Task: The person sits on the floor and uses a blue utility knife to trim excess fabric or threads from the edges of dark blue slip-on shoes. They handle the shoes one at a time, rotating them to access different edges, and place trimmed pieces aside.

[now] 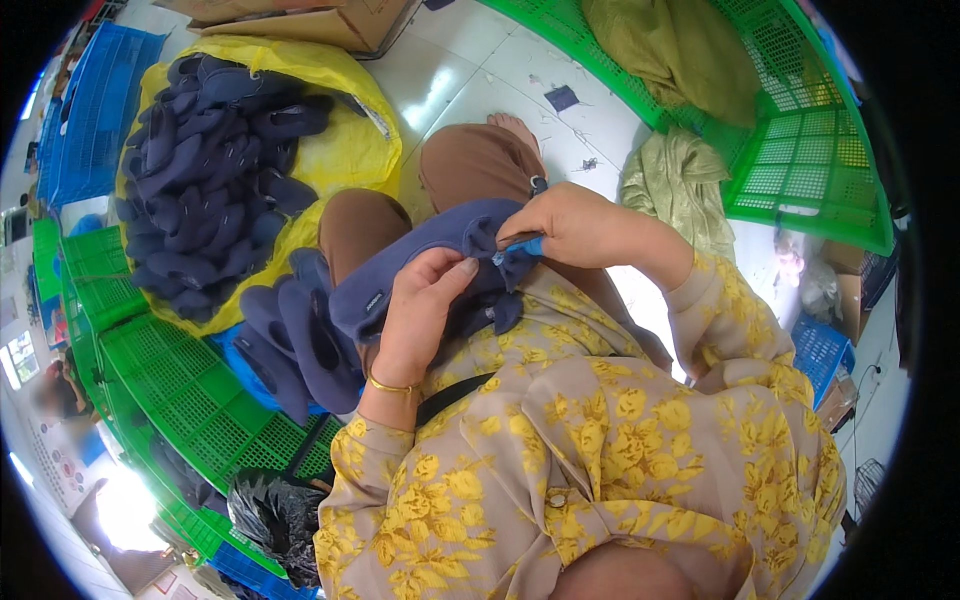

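A navy padded fabric piece (395,262), curved and with a small dark label, lies across my lap. My left hand (425,295), a gold bangle at its wrist, is closed with thumb and finger pinching the piece's edge. Close beside it, my right hand (580,228) is closed around a small tool with a blue part (527,247), which looks like thread snips. Its tip is at the fabric edge by my left fingertips; the blades are mostly hidden. More navy padded pieces (300,320) rest against my left leg.
A yellow sack (350,150) full of similar navy pieces (210,170) stands at the left. Green plastic crates (200,390) curve along the left. Another green crate (810,180) with olive cloth (680,50) is at the far right. A cardboard box (310,22) sits at the back.
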A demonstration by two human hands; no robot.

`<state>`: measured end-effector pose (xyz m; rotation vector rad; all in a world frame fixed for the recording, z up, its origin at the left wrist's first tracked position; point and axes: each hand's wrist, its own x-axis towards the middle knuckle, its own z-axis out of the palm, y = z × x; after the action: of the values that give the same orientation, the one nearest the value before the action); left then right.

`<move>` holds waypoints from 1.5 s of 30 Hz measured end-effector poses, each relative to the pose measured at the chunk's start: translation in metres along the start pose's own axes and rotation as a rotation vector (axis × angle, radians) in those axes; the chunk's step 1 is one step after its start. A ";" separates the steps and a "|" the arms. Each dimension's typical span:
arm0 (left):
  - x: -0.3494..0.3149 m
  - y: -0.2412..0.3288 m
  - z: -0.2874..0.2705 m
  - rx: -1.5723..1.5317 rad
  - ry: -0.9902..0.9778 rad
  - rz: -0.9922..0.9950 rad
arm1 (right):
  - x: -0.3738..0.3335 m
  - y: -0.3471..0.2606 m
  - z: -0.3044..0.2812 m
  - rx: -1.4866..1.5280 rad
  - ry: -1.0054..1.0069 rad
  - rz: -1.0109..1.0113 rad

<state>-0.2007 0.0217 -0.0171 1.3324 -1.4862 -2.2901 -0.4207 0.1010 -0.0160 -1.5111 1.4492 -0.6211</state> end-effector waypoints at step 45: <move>0.010 -0.019 -0.003 -0.112 0.054 0.063 | -0.001 -0.050 0.030 -0.345 0.551 -0.110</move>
<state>-0.1984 0.0244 -0.0384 1.2886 -1.3427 -2.2439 -0.3712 0.1044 0.0138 -1.7796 1.9774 -0.9433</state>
